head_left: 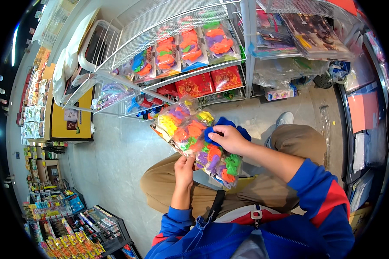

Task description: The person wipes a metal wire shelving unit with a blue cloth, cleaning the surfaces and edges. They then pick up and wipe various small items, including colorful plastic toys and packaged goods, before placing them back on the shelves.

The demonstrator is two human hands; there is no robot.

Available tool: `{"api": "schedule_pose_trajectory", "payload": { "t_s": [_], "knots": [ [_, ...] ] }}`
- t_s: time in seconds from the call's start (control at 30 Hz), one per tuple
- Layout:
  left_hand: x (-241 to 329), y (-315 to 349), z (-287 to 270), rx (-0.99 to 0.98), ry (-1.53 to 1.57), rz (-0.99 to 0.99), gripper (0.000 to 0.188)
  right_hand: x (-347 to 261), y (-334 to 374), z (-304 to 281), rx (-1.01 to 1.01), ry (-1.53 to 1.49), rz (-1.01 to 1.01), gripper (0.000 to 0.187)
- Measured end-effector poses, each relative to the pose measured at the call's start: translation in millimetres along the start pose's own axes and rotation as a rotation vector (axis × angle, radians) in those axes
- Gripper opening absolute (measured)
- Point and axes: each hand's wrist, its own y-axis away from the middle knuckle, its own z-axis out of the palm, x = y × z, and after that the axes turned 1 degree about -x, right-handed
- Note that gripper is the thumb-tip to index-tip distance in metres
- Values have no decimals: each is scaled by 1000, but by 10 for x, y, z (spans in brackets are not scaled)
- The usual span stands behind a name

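Over my lap, my left hand (184, 170) grips the lower edge of several clear packs of colourful plastic toys (193, 128). The pieces inside are orange, yellow, purple and green, and their exact kind is hard to make out. My right hand (227, 138) is closed on a bunched dark blue cloth (225, 122), pressing it against the upper face of the packs. Part of the cloth spreads out past the fingers to the right. The packs lie tilted, overlapping each other, and the cloth and right hand cover part of them.
Ahead stands a white wire rack (190, 69) with similar toy packs (190, 46) and red boxes (194, 85). Bagged goods (285, 71) fill shelves at the right. Black baskets of small packets (103, 228) stand at lower left. My crossed legs (242, 196) rest on the grey floor (112, 168).
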Motion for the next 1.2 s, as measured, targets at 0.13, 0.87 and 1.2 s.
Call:
{"api": "schedule_pose_trajectory", "payload": {
  "t_s": [0.13, 0.87, 1.2],
  "knots": [
    [55, 44, 140, -52, 23, -44, 17, -507, -12, -3, 64, -26, -358, 19],
    [-101, -27, 153, -149, -235, 25, 18, -605, -359, -276, -30, -384, -304, 23],
    [156, 147, 15, -99, -160, 3, 14, 207, -691, -496, 330, -261, 39, 20]
  ]
}}
